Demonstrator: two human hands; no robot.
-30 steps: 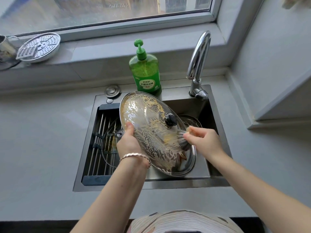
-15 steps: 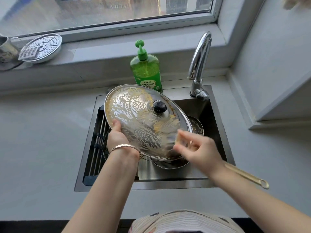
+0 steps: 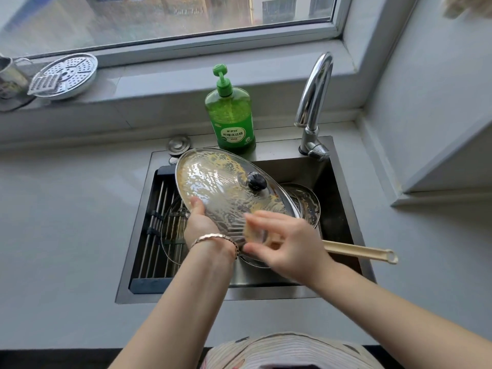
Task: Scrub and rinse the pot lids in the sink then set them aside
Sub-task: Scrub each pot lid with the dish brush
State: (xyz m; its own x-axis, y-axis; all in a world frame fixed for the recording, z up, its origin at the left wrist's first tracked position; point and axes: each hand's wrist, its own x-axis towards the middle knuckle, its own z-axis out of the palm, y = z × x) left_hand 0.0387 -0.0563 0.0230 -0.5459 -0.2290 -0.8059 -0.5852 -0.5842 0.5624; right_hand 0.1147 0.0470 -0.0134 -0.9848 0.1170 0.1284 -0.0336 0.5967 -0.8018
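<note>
Sink below, left hand gripping lid lower rim, right hand beside, holding brush

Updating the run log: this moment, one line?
scrubbing | left hand holds glass lid tilted over sink | right hand grips brush

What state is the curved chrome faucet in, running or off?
Off: no stream falls from the curved chrome faucet into the stainless steel sink.

1 head-worn wide-angle view looks forward and steeply down, close over the sink, the grey surface around it, window sill at top
</note>
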